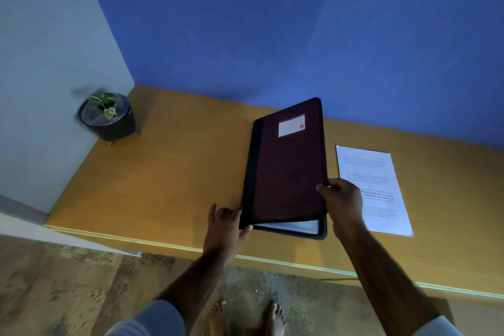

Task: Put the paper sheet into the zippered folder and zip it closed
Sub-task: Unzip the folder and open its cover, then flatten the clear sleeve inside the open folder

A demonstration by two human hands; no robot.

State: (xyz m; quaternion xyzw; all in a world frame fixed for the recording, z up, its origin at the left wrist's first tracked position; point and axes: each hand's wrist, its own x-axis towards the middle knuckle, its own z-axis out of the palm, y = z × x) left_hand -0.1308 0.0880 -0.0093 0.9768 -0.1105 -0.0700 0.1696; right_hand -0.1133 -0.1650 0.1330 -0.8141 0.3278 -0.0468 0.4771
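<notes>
One folder (286,169) lies on the table (177,172), its long axis running from the near edge toward the wall, black spine on the left and white label (291,125) at the far end. Its maroon cover is lifted along the right side, showing pale pages at the near end. The right hand (343,196) grips the cover's right edge, thumb on top. The left hand (225,226), fingers spread and fairly straight, touches the near left corner by the spine. One sheet (381,172) lies flat just right of the folder, long axis likewise. One potted plant (109,123) stands in the far left corner.
</notes>
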